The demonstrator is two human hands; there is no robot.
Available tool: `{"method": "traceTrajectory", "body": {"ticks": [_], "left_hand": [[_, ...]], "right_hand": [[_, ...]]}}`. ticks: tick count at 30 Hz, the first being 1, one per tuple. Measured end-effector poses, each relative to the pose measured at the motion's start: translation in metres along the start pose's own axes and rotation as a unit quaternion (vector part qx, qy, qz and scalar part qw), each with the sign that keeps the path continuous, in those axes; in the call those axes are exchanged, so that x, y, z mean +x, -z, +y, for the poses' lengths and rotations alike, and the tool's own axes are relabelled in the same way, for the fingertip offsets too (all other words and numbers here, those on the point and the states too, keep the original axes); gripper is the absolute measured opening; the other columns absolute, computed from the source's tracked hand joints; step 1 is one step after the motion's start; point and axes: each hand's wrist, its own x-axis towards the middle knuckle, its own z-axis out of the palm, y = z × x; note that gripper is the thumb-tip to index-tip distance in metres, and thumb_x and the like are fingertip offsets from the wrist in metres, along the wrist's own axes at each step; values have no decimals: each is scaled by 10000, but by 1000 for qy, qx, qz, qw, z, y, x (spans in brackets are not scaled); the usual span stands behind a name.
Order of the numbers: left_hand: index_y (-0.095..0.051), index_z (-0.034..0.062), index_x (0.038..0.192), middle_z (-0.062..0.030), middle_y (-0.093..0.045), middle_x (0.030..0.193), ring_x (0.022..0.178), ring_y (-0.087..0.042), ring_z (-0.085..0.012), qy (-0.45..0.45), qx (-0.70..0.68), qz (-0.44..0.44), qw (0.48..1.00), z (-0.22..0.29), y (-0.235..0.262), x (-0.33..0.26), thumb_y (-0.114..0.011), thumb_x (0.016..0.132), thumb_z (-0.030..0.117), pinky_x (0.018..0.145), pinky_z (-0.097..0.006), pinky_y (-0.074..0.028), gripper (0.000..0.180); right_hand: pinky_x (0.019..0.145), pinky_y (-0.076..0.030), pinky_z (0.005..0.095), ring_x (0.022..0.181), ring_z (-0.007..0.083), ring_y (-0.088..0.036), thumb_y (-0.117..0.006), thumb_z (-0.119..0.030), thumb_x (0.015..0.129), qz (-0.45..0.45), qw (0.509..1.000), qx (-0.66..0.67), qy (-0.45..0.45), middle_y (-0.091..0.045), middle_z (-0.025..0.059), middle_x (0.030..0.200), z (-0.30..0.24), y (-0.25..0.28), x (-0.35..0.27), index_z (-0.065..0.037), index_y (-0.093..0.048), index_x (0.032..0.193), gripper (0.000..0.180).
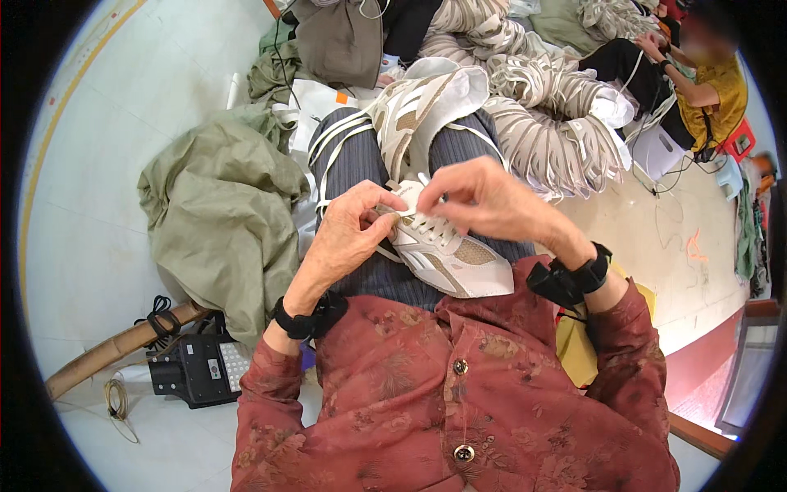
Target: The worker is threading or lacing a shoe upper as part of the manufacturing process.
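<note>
A white and beige shoe upper [466, 266] lies across my lap, its toe end toward my body, with white shoelace [434, 230] threaded over its tongue. My left hand [348, 230] is closed, thumb and forefinger pinching the upper's edge beside the tongue. Just across from it, my right hand [488, 197] has its fingers bent and pressed together at the white lace; its fingertips are partly hidden and slightly blurred. Farther out on my knees rests a second upper [410, 115], white and tan. Loose white laces [328, 156] hang over my left knee.
Bundles of similar uppers [557, 152] lie on the floor beyond my right knee. Olive cloth [225, 213] is heaped at my left, near a black device [197, 369] and a wooden bar [123, 353]. Another person in a yellow top [721, 94] sits at the far right.
</note>
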Motion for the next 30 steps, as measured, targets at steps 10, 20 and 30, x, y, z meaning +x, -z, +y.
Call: {"method": "traceTrajectory", "body": {"ticks": [10,20,30], "left_hand": [[-662,2,1061,-44,-654,966,790,-634,-95,-57,67,-3,996,1,7,8,-628,904,25,675,-259,-524,163],[-695,23,993,-96,-639,896,727,-645,-195,-128,93,25,987,-9,8,10,-661,853,11,644,-319,-506,144],[-701,22,975,-138,-663,928,809,-670,-275,-180,107,50,976,-29,3,14,-616,793,84,725,-383,-528,210]], "right_hand": [[744,-531,460,857,397,-673,-578,48,756,20,966,-164,197,-686,188,876,19,-21,15,10,-687,880,169],[641,-515,467,789,393,-664,-566,61,746,-35,930,-314,191,-683,135,941,-9,-25,10,-51,-674,1024,319],[713,-535,403,813,367,-685,-601,80,783,-35,964,-208,162,-697,174,924,-15,-23,12,-14,-690,1006,258]]}}
